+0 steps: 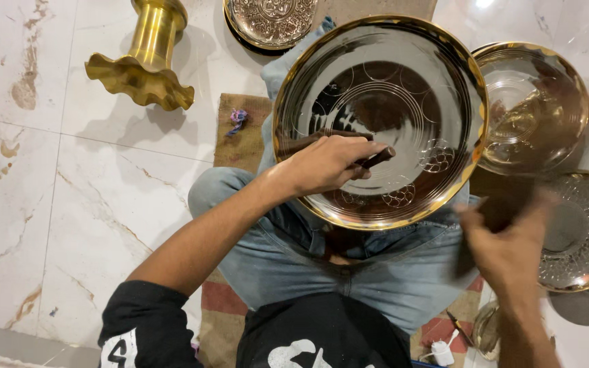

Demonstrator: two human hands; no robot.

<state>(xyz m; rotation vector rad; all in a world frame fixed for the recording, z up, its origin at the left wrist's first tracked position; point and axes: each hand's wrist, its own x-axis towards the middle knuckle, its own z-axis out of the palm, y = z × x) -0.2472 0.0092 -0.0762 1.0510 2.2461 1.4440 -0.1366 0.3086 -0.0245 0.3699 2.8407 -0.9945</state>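
A large round brass plate with engraved circles and flower patterns rests tilted on my lap. My left hand lies on the plate's face, closed around a short dark metal punch whose tip touches the surface. Just right of the plate's lower rim my right hand is blurred, gripping a dark tool that I cannot make out clearly.
A second shiny brass plate and an embossed one lie at the right. Another embossed plate and a brass stand sit on the marble floor at the top. Jute matting lies under my legs.
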